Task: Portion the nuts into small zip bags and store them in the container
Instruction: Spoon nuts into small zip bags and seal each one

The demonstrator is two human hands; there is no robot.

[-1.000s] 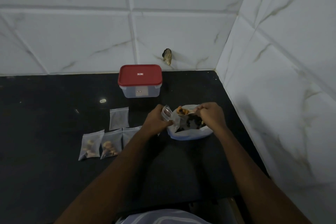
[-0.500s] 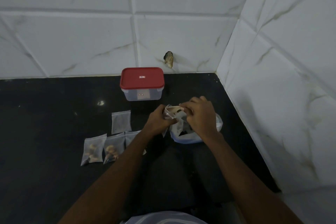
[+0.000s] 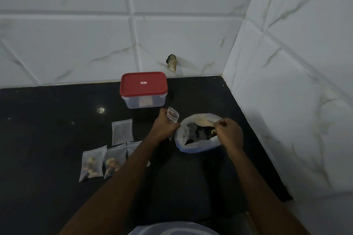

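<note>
The container (image 3: 144, 101) has a small pale label in the middle of its red lid (image 3: 133, 87) and a second small label on its clear front wall. There is print on both, but it is too small to read. The lid is closed on the container, which stands at the back of the black desk (image 3: 47, 139), close to the tiled wall (image 3: 76, 44). What is inside does not show.

In front of it and to the right lies the large bag (image 3: 191, 148), pale plastic with a blue lower edge. Its mouth is wide open, and dark and pale nuts (image 3: 198, 132) lie inside.

The left grip (image 3: 164, 126) holds one small zip bag (image 3: 173, 115) upright, just left of the large bag. I cannot tell what this bag has in it. The right grip (image 3: 228, 131) is over the right side of the large bag with the fingers curled and the tips together at the rim. I cannot tell if they pinch the rim, a nut or nothing.

To the left, four more small bags lie flat on the desk. Two filled bags (image 3: 91, 162) (image 3: 114, 160) lie side by side and show pale and dark nuts. A third bag (image 3: 133, 148) lies beside them, partly hidden under the left forearm. A flat bag (image 3: 122, 131) lies behind this row and looks empty.
</note>
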